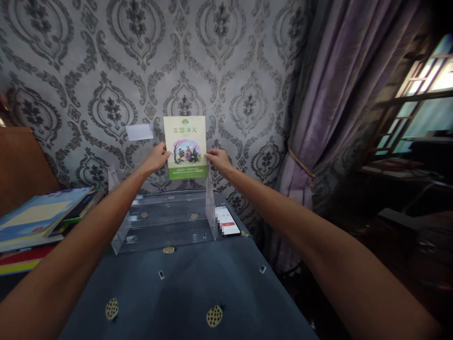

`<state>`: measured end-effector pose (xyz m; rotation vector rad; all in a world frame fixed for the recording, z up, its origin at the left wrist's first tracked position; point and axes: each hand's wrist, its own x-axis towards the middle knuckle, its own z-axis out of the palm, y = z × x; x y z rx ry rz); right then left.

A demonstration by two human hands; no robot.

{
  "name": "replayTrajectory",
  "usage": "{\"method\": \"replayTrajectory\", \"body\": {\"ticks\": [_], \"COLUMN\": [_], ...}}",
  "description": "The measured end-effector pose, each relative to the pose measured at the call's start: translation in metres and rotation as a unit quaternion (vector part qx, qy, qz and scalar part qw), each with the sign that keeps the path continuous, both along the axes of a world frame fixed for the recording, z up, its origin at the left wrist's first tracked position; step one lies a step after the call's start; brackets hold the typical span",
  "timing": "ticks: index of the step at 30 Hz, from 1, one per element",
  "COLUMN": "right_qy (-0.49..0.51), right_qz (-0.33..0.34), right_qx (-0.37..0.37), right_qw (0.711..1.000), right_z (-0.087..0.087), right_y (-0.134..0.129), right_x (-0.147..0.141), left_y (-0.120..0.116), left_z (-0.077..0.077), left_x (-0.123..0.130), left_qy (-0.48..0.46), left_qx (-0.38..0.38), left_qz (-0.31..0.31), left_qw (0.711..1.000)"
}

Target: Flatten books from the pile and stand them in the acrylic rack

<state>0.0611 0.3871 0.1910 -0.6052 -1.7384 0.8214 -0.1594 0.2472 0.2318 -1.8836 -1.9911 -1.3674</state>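
Observation:
A cream and green book [185, 147] with a picture of seated figures is held upright, its front cover facing me. My left hand [156, 158] pinches its left edge, and my right hand [218, 159] pinches the right edge. Below and behind the book, a clear plastic rack [210, 208] with side panels and tiers stands on the dark blue tablecloth [187, 288].
A phone [227, 221] lies just right of the rack. Stacked books [42, 212] sit at the left, near a brown wooden panel [26, 165]. A white paper [139, 132] is on the patterned wall. Purple curtains [318, 118] hang at the right.

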Motion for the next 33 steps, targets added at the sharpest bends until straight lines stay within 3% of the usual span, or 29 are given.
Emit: {"method": "replayTrajectory", "body": {"ticks": [16, 33], "right_qy": [0.029, 0.035], "right_qz": [0.040, 0.039], "right_qx": [-0.030, -0.058], "right_qw": [0.998, 0.997], "right_z": [0.006, 0.009], "right_y": [-0.006, -0.012], "right_x": [-0.001, 0.003], "left_y": [0.005, 0.005], "left_z": [0.002, 0.000], "left_x": [-0.007, -0.006], "left_qy": [0.026, -0.016], "left_qx": [-0.008, 0.012], "left_qz": [0.006, -0.029], "left_qw": [1.000, 0.999]}}
